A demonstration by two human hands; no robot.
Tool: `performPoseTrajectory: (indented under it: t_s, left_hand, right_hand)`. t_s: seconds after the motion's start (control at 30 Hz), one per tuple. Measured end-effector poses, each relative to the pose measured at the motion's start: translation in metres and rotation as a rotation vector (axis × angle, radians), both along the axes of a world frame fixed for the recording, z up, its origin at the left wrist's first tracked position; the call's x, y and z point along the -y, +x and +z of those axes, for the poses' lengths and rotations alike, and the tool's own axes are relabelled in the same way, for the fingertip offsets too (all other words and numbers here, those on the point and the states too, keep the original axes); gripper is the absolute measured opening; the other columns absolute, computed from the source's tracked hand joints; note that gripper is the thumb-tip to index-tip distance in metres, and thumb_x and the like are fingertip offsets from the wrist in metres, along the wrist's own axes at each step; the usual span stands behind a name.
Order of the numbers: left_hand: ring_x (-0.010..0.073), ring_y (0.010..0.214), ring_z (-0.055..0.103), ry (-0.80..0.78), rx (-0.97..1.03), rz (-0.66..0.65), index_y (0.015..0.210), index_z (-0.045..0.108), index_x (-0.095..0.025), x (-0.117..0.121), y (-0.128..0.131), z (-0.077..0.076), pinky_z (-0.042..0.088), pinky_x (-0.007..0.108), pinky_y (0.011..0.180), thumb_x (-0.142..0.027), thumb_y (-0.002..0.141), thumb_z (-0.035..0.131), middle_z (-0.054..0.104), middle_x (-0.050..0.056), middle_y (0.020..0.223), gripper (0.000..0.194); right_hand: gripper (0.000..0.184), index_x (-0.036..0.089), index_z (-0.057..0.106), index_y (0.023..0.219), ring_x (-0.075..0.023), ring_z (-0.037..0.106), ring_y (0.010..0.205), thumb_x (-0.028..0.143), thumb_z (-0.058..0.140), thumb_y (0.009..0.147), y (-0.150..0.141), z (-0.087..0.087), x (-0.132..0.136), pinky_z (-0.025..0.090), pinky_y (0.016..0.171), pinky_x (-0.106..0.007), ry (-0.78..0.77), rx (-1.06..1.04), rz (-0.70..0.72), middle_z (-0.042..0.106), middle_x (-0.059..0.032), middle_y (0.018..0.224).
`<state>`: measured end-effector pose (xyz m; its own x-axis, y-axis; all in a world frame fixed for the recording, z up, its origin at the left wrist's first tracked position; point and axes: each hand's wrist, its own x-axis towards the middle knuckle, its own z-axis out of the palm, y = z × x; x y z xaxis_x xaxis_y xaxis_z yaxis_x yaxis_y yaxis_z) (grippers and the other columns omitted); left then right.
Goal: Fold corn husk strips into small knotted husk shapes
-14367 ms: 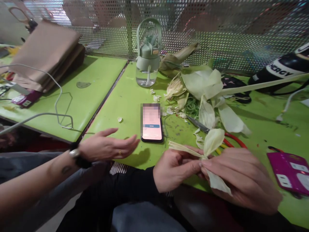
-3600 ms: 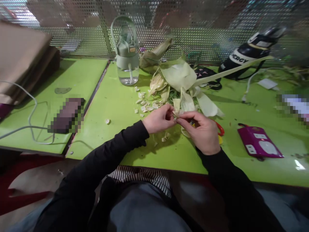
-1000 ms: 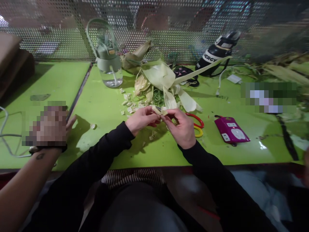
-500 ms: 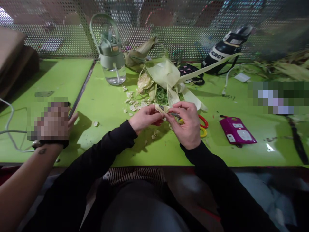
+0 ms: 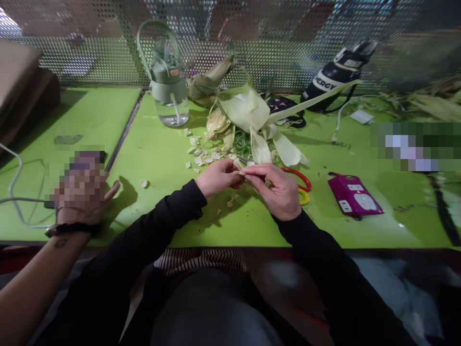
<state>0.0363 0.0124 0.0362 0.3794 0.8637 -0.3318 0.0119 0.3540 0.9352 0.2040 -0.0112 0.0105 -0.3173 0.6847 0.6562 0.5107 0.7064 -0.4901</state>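
In front of me, my left hand (image 5: 218,179) and my right hand (image 5: 283,194) meet fingertip to fingertip. Both pinch a small pale strip of corn husk (image 5: 238,165), largely covered by my fingers. Scissors with red and yellow handles (image 5: 304,179) lie on the table, partly hidden behind my right hand. Just beyond my fingers is a heap of corn husks (image 5: 245,109), with green shredded strands (image 5: 245,143) under its near side. Small cut husk pieces (image 5: 199,158) are scattered to the left of it.
A clear water bottle (image 5: 171,93) stands behind on the left; a black bottle (image 5: 329,79) leans at the back right. A purple power strip (image 5: 355,196) lies to the right. At left, another person's hand (image 5: 81,192) touches a blurred phone. Perforated metal (image 5: 216,33) borders the green table.
My right hand has dropped slightly, its fingers now flatter and closer together on the husk strip. More of the scissors' red handle shows. The other person's hand at left has shifted slightly.
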Motion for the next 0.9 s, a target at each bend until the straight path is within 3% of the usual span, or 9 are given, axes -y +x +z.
performPoseTrajectory:
  t_s: [0.17,0.43,0.63,0.8,0.9]
  left_hand:
    - [0.0034,0.055,0.056,-0.072,0.083,-0.007,0.077,0.056,-0.01,-0.001,-0.004,0.002,0.049,0.023,0.068,-0.003,0.092,0.057,0.059,-0.005,0.062,0.016]
    - [0.0041,0.055,0.056,-0.171,0.124,-0.023,0.08,0.057,-0.01,-0.002,-0.007,0.003,0.05,0.025,0.071,-0.003,0.092,0.058,0.06,-0.004,0.062,0.014]
    - [0.004,0.053,0.057,-0.188,0.104,-0.008,0.074,0.056,-0.009,-0.001,-0.006,0.005,0.05,0.023,0.068,0.002,0.092,0.053,0.061,-0.002,0.061,0.021]
    - [0.0042,0.053,0.057,-0.198,0.107,-0.018,0.073,0.056,-0.01,-0.001,-0.006,0.006,0.051,0.024,0.07,0.002,0.091,0.054,0.06,-0.003,0.059,0.022]
    - [0.0046,0.054,0.057,-0.19,0.108,-0.017,0.07,0.054,-0.011,-0.001,-0.007,0.006,0.051,0.024,0.071,0.002,0.091,0.055,0.06,-0.002,0.059,0.024]
  right_hand:
    - [0.011,0.025,0.071,0.1,-0.0155,0.072,0.081,0.021,0.069,0.09,0.0,0.0,0.0,0.061,0.075,-0.031,-0.108,-0.14,-0.08,0.077,0.0,0.096]
    - [0.006,0.024,0.069,0.095,-0.0182,0.069,0.082,0.022,0.067,0.09,0.003,0.008,0.0,0.057,0.075,-0.034,-0.074,0.006,-0.054,0.074,-0.0024,0.09]
    - [0.008,0.023,0.064,0.09,-0.0161,0.062,0.069,0.016,0.062,0.087,0.006,0.012,0.001,0.051,0.061,-0.03,-0.164,0.032,-0.048,0.068,-0.0006,0.082]
    - [0.011,0.022,0.065,0.088,-0.0197,0.066,0.081,0.013,0.058,0.087,0.007,0.015,0.001,0.053,0.072,-0.035,-0.136,0.069,-0.006,0.069,-0.0032,0.088]
    - [0.008,0.022,0.066,0.092,-0.0194,0.066,0.081,0.017,0.06,0.09,0.007,0.015,0.0,0.053,0.072,-0.034,-0.152,0.08,-0.013,0.07,-0.0039,0.089]
